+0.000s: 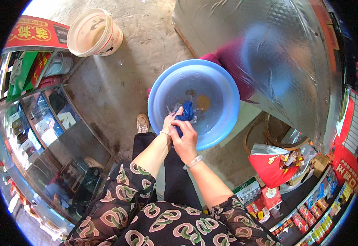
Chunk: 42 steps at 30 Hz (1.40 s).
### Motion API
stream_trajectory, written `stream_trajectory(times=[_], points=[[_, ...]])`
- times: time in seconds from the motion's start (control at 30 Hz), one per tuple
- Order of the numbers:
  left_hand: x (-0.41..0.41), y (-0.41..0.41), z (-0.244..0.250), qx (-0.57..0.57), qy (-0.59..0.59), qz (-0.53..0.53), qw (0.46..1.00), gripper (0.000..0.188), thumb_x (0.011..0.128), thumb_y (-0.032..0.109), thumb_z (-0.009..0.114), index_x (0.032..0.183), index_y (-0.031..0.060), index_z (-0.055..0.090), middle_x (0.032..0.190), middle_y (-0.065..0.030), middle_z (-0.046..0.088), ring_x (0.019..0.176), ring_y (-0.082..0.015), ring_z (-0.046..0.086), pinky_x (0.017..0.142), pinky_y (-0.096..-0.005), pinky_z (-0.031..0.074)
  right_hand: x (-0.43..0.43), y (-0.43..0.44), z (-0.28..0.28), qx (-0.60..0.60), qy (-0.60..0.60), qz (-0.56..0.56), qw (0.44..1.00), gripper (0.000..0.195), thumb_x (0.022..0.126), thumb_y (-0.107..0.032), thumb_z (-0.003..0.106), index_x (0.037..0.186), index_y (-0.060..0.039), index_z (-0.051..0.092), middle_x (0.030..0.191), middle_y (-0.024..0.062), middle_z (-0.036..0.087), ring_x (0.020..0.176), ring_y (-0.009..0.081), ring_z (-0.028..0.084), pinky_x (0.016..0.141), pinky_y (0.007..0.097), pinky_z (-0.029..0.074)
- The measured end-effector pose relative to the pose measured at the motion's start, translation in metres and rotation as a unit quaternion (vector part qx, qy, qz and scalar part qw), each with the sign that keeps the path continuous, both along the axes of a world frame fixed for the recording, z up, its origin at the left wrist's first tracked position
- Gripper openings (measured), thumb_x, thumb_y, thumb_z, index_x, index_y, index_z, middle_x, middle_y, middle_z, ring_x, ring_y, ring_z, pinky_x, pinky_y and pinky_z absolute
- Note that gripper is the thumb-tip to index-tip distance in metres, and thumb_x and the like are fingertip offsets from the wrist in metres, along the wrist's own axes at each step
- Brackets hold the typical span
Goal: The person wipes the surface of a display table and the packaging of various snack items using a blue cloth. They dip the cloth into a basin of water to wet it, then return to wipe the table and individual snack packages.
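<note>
A round blue plastic basin (225, 123) with shallow water in it stands in front of me. Over its near left part, my left hand (170, 119) grips a wet dark blue cloth (187, 110), thumb pointing up along it. My right hand (185, 135) pinches the near end of the same cloth, just right of and below the left hand. The two hands are close together. A brownish round patch shows at the basin's bottom, beyond the cloth.
An off-white plastic bucket (114, 40) stands at the upper left, near a glass display case (83, 138). A plastic-covered surface (209, 24) fills the upper right. At the lower right are a red bag (268, 166) and shelves of packaged goods (308, 215).
</note>
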<state>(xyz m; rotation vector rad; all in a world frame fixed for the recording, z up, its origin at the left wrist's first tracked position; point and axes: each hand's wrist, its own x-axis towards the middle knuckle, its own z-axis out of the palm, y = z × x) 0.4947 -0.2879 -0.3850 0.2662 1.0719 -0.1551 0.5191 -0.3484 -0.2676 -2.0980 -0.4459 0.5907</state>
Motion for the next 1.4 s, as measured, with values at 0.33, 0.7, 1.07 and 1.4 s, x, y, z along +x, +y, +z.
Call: stream_trajectory(times=[0.33,0.7,1.07,1.4], points=[[0.026,0.016,0.054,0.357,-0.012,-0.281,0.891,0.049,0.069,0.015,0.071,0.11,-0.0031,0.05,0.098,-0.0105,0.059,0.088,-0.0135,0.055,0.078,-0.0275,0.045,0.067,-0.044,-0.081,-0.029,-0.037,-0.152,0.987,0.019,0.081,-0.005,0.048,0.096,0.0004,0.059,0.085,0.0148,0.063,0.078,0.0237,0.061,0.07,0.0322,0.046],[-0.005,0.017,0.047,0.494,0.049,-0.3,0.814,0.077,0.065,0.014,0.067,0.129,-0.0031,0.027,0.132,-0.0245,0.031,0.124,-0.0323,0.03,0.103,-0.0339,0.024,0.087,-0.043,-0.088,-0.23,0.022,-0.028,0.972,0.075,0.061,-0.013,0.072,0.126,-0.0044,0.035,0.13,0.0227,0.034,0.116,0.0375,0.037,0.094,0.0405,0.035],[0.0,-0.017,0.03,-0.082,0.048,0.037,0.995,0.061,0.08,0.065,0.037,0.113,0.0141,0.047,0.108,-0.0093,0.053,0.099,-0.0236,0.052,0.086,-0.0413,0.042,0.023,-0.006,-0.068,0.029,0.239,-0.208,0.948,0.03,0.07,0.003,0.056,0.099,-0.0007,0.06,0.091,0.0065,0.06,0.081,0.0131,0.054,0.074,0.0267,0.044],[-0.003,0.003,0.015,-0.074,-0.062,-0.032,0.995,0.038,0.081,0.045,0.055,0.084,0.0077,0.055,0.072,-0.0087,0.059,0.053,-0.0177,0.055,0.047,-0.0288,0.045,-0.021,0.003,0.008,-0.021,0.058,-0.106,0.992,0.015,0.078,-0.017,0.063,0.08,-0.0032,0.06,0.069,0.0087,0.06,0.062,0.0149,0.056,0.057,0.0304,0.044]])
